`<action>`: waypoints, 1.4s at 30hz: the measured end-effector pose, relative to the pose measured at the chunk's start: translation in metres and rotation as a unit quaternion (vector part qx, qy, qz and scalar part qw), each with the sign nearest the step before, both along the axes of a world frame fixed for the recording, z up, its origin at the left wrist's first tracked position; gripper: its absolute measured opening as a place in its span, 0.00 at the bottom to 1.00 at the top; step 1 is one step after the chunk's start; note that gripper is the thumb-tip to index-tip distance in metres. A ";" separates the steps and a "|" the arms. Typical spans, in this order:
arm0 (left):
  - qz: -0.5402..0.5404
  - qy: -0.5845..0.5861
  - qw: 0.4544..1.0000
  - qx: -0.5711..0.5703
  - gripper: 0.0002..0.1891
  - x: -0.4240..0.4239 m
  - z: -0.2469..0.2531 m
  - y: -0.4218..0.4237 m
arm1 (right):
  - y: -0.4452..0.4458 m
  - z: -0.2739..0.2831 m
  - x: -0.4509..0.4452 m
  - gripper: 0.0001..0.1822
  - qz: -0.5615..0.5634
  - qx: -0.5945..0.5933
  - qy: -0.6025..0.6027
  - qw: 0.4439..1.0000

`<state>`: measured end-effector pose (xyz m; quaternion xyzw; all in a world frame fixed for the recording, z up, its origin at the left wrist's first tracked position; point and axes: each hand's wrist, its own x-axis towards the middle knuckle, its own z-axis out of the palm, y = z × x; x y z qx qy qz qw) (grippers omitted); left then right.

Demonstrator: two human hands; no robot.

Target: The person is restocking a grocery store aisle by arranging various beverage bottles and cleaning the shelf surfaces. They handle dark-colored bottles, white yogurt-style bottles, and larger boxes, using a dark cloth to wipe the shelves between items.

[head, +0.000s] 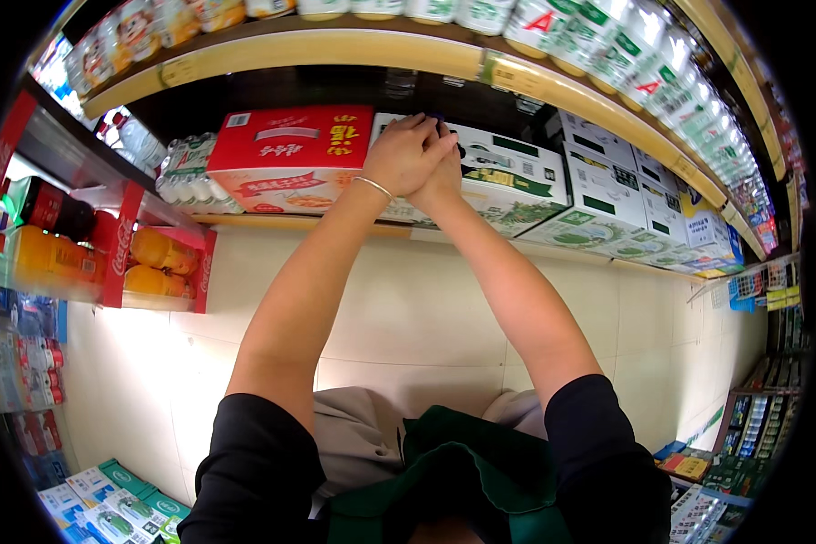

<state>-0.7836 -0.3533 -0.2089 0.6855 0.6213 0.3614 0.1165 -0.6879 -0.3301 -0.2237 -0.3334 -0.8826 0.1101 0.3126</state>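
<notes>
Both arms reach forward to a row of drink cartons on the lower shelf. My left hand (pixel 398 158), with a thin bangle at its wrist, lies over my right hand (pixel 440 178), and their fingers overlap. Beneath them is a white carton with green print (pixel 510 173); a small dark item shows by the fingertips, too covered to name. The undersides of both hands are hidden, so a grip cannot be made out. Directly left of the hands stands a red gift carton with a handle (pixel 289 139), and beside it a shrink-wrapped pack of white bottles (pixel 190 170).
Above the hands runs the yellow edge of the upper shelf (pixel 353 51), lined with white bottles (pixel 602 41). A red-framed drink rack (pixel 119 251) juts out at left. More white cartons (pixel 605 190) stand at right. Stacked cartons (pixel 112 506) lie at lower left.
</notes>
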 end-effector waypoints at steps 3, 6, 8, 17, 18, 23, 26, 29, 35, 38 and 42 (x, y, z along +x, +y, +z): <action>0.048 -0.021 0.999 -0.013 0.37 -0.028 0.008 -0.007 | 0.002 0.003 -0.031 0.29 0.016 0.003 -0.009 1.000; 0.054 -0.047 0.996 0.057 0.36 -0.052 0.019 -0.011 | 0.006 0.005 -0.062 0.28 0.031 0.007 -0.020 0.999; 0.055 -0.051 0.996 0.043 0.35 -0.067 0.022 -0.014 | 0.002 0.002 -0.083 0.28 0.043 0.009 -0.026 0.999; 0.139 0.011 0.988 -0.064 0.34 -0.132 0.008 -0.026 | -0.025 -0.007 -0.168 0.27 0.107 0.014 -0.056 0.993; 0.165 0.031 0.982 -0.084 0.34 -0.142 0.010 -0.032 | -0.033 -0.011 -0.180 0.26 0.119 0.010 -0.058 0.991; 0.291 0.043 0.952 -0.084 0.35 -0.184 0.009 -0.054 | -0.048 -0.017 -0.225 0.26 0.168 0.004 -0.075 0.983; 0.374 0.066 0.920 -0.100 0.33 -0.198 0.006 -0.061 | -0.052 -0.019 -0.238 0.25 0.191 -0.007 -0.083 0.978; 0.411 0.111 0.900 -0.089 0.34 -0.200 -0.003 -0.063 | -0.046 -0.017 -0.246 0.25 0.242 -0.043 -0.088 0.965; 0.367 -0.075 0.927 -0.009 0.37 -0.181 0.019 -0.070 | 0.006 -0.011 -0.227 0.24 0.338 -0.199 -0.042 0.919; 0.347 -0.147 0.907 0.189 0.31 -0.188 -0.005 -0.063 | 0.021 -0.022 -0.221 0.20 0.268 -0.210 0.158 0.927; 0.311 0.066 0.947 0.050 0.22 -0.193 -0.035 -0.073 | 0.002 -0.020 -0.210 0.21 0.204 -0.105 0.093 0.969</action>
